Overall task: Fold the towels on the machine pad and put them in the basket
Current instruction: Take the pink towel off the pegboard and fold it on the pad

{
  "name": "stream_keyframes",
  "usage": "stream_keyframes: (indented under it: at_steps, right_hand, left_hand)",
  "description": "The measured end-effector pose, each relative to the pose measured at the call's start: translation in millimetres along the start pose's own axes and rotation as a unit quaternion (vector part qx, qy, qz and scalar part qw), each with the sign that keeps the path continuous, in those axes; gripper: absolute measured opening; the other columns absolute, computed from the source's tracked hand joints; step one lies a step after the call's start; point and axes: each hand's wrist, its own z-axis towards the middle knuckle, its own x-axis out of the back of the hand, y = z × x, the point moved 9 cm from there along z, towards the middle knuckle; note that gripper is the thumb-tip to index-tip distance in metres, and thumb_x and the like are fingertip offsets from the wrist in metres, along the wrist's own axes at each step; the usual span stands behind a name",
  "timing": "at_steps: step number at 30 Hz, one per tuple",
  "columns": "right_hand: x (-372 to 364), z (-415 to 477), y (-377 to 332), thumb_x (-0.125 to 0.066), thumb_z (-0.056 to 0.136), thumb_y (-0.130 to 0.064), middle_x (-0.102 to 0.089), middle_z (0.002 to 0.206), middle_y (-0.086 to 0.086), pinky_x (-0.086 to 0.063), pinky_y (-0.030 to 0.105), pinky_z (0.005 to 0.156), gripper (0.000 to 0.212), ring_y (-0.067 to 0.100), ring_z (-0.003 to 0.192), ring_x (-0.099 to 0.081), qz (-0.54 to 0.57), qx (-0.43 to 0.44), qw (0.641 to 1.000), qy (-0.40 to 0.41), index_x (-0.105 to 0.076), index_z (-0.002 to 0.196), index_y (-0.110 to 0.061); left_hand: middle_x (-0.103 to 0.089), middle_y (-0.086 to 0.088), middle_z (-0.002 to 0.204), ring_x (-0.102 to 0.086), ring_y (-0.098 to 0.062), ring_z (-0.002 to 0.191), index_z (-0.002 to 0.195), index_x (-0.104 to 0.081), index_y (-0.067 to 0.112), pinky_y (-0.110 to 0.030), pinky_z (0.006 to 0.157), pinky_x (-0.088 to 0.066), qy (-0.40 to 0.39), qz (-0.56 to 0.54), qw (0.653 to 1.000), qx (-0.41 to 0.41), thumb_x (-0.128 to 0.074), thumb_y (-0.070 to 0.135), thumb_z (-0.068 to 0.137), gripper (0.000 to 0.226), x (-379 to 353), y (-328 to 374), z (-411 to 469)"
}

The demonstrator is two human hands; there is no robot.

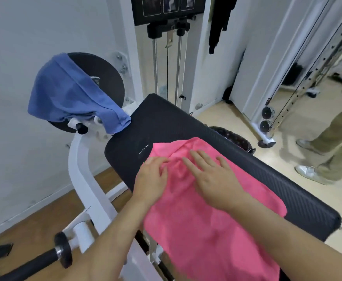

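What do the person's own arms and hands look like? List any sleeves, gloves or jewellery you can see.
Both arms are bare as far as the frame edge, with no sleeves in view. The left hand and right hand wear no gloves, and no rings, watch or wristbands show.
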Motion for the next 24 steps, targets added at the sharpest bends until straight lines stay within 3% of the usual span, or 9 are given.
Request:
stream_keyframes:
  at_steps: [3, 5, 8, 11, 14, 16, 18, 20, 24]
  right_hand:
    - [1, 24, -2, -0.064, 0.080, -0.032, -0.061, 0.128, 0.008, -0.044, 0.051, 0.087, 0.057, 0.026, 0.111, -0.062, -0.044, -0.020, 0.999, 0.016, -0.054, 0.135, -0.020]
    - [8, 40, -5, -0.057, 0.086, -0.031, -0.065, 0.107, 0.005, -0.036, 0.046, 0.080, 0.049, 0.026, 0.091, -0.062, -0.072, -0.028, 0.995, 0.056, -0.053, 0.133, -0.019]
    - [17, 70, -6, -0.061, 0.085, -0.031, -0.060, 0.077, 0.001, -0.028, 0.040, 0.070, 0.042, 0.026, 0.070, -0.057, -0.101, -0.054, 0.991, 0.072, -0.059, 0.126, -0.021]
    - [12, 97, -6, -0.076, 0.072, -0.033, -0.056, 0.068, 0.000, -0.025, 0.039, 0.068, 0.025, 0.024, 0.064, -0.054, -0.136, -0.069, 0.987, 0.044, -0.070, 0.094, -0.023]
    - [12, 112, 0, -0.082, 0.061, -0.022, -0.051, 0.057, -0.002, -0.026, 0.036, 0.063, 0.023, 0.024, 0.061, -0.051, -0.126, -0.072, 0.989, 0.033, -0.060, 0.058, -0.020]
    - [23, 122, 10, -0.079, 0.064, -0.013, -0.054, 0.057, 0.000, -0.034, 0.033, 0.058, 0.022, 0.026, 0.064, -0.052, -0.081, -0.103, 0.990, 0.041, -0.059, 0.055, -0.018]
    - [28, 134, 29, -0.062, 0.083, -0.013, -0.063, 0.078, 0.006, -0.042, 0.033, 0.062, 0.011, 0.029, 0.082, -0.053, -0.006, -0.160, 0.986, 0.043, -0.068, 0.073, -0.015]
    - [28, 149, 46, -0.045, 0.090, -0.014, -0.063, 0.093, 0.010, -0.040, 0.034, 0.068, 0.026, 0.033, 0.094, -0.052, 0.092, -0.211, 0.973, 0.015, -0.071, 0.088, -0.013]
    - [22, 172, 68, -0.045, 0.080, -0.001, -0.067, 0.073, 0.000, -0.053, 0.033, 0.071, 0.035, 0.025, 0.080, -0.064, 0.322, -0.312, 0.894, -0.007, -0.075, 0.078, -0.020]
  left_hand:
    - [-0.053, -0.006, 0.117, -0.054, -0.027, 0.104, 0.128, -0.056, 0.025, -0.030, 0.085, -0.041, -0.039, 0.056, 0.996, 0.066, -0.055, 0.021, 0.091, 0.037, -2, -48, 13]
    - [-0.051, -0.007, 0.113, -0.055, -0.030, 0.097, 0.134, -0.048, 0.024, -0.037, 0.084, -0.045, -0.055, 0.059, 0.992, 0.094, -0.058, 0.031, 0.091, 0.045, -8, -65, 12]
    - [-0.062, 0.005, 0.088, -0.060, -0.015, 0.082, 0.122, -0.051, 0.025, -0.034, 0.074, -0.049, -0.065, -0.039, 0.987, 0.140, -0.066, 0.030, 0.087, 0.038, -13, -78, 15]
    - [-0.061, 0.012, 0.074, -0.056, 0.000, 0.072, 0.103, -0.061, 0.031, -0.021, 0.063, -0.041, -0.059, -0.087, 0.986, 0.129, -0.068, 0.023, 0.086, 0.020, -5, -84, 27]
    - [-0.059, 0.012, 0.083, -0.053, 0.002, 0.078, 0.098, -0.064, 0.038, -0.014, 0.064, -0.036, -0.037, -0.099, 0.990, 0.090, -0.061, 0.014, 0.088, 0.027, 10, -88, 50]
    - [-0.056, 0.009, 0.088, -0.051, 0.002, 0.079, 0.105, -0.064, 0.038, -0.011, 0.064, -0.036, -0.025, -0.106, 0.991, 0.080, -0.060, 0.012, 0.088, 0.032, 21, -94, 65]
    - [-0.053, 0.006, 0.086, -0.050, 0.000, 0.077, 0.108, -0.063, 0.036, -0.010, 0.064, -0.038, -0.022, -0.107, 0.991, 0.082, -0.065, 0.014, 0.086, 0.032, 28, -101, 72]
    - [-0.055, 0.007, 0.089, -0.053, -0.002, 0.077, 0.107, -0.063, 0.036, -0.012, 0.067, -0.040, -0.037, -0.115, 0.987, 0.101, -0.072, 0.016, 0.083, 0.032, 28, -113, 75]
    - [-0.066, 0.007, 0.085, -0.062, -0.006, 0.075, 0.093, -0.066, 0.029, -0.016, 0.067, -0.046, -0.104, -0.170, 0.966, 0.166, -0.077, 0.016, 0.079, 0.022, 19, -146, 71]
